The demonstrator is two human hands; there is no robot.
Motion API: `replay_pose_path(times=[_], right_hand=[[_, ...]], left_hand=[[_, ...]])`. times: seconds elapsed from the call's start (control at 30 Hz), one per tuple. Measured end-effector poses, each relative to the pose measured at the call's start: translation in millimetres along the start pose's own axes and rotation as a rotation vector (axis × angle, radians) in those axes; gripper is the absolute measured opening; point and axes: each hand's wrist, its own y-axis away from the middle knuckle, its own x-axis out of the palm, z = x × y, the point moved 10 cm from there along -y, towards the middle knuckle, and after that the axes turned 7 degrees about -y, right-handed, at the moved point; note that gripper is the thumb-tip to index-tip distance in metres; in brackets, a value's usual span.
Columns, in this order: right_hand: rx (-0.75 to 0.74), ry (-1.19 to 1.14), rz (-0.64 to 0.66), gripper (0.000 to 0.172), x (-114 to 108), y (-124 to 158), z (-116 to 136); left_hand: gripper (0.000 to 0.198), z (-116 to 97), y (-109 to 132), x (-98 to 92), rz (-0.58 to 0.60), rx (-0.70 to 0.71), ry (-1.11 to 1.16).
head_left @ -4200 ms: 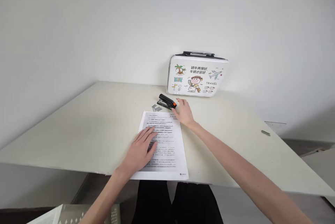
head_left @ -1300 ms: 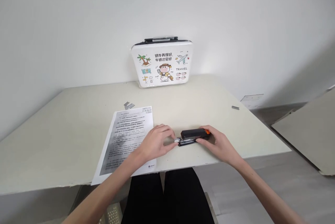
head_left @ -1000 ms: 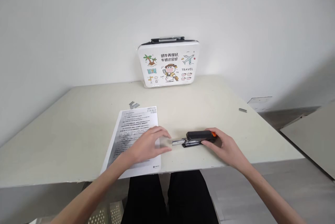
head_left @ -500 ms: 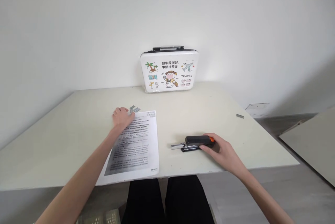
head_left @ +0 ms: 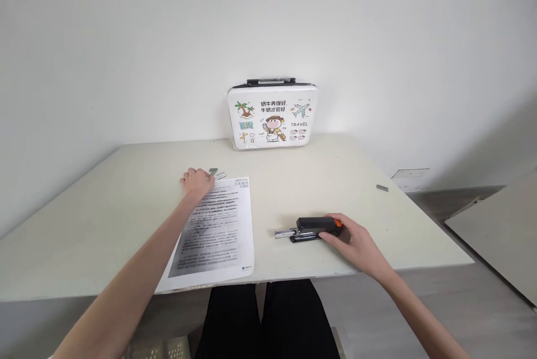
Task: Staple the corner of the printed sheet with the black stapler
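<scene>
My left hand (head_left: 197,181) is at the top edge of a printed sheet of paper (head_left: 218,225), its fingers curled and closed. Between thumb and fingertips it pinches a grey strip of staples (head_left: 213,172), partly hidden by the hand. Another staple strip (head_left: 221,176) lies right beside it on the table. My right hand (head_left: 356,241) grips the rear end of a black stapler (head_left: 316,225) with an orange part, thumb on the near side. From the stapler's front, a metal staple tray (head_left: 285,234) sticks out to the left.
A white cartoon-printed case (head_left: 272,118) with a black handle stands against the wall at the back of the pale table (head_left: 104,225). One more staple strip (head_left: 382,187) lies near the right edge. The paper reaches the table's front edge.
My left hand's fingers have drawn in around a staple strip, which has shifted and tilted slightly. My right hand and the stapler have stayed nearly in place. The view has moved slightly.
</scene>
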Motion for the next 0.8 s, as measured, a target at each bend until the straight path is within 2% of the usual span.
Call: replay_pose_path(times=[0.2,0.3,0.4,0.47,0.53,0.67,0.8], right_hand=[[0.018,0.003,0.009,0.042,1.7,0.9,-3.7],[0.012,0.004,0.005,0.042,1.4,1.0,-3.0],[0.006,0.008,0.001,0.041,0.7,1.0,-3.1],[0.005,0.011,0.002,0.041,0.6,1.1,-3.8],[0.005,0.019,0.0,0.042,0.4,1.3,-4.7],[0.004,0.038,-0.012,0.041,-0.5,1.4,-4.2],[0.009,0.038,-0.013,0.041,-0.4,2.1,-2.9]], left_hand=[[0.039,7.8,6.6,-15.9,-0.007,0.039,-0.023],[0.037,5.3,22.4,-28.8,-0.021,0.106,-0.015],[0.031,-11.5,58.4,-38.7,-0.022,0.283,0.028],[0.029,-28.7,94.2,-44.7,-0.02,0.473,0.106],[0.03,-37.1,128.7,-46.2,0.03,0.581,0.183],[0.028,-40.2,178.8,-50.8,0.117,0.659,0.29],[0.024,-43.5,207.1,-63.3,0.114,0.711,0.307]])
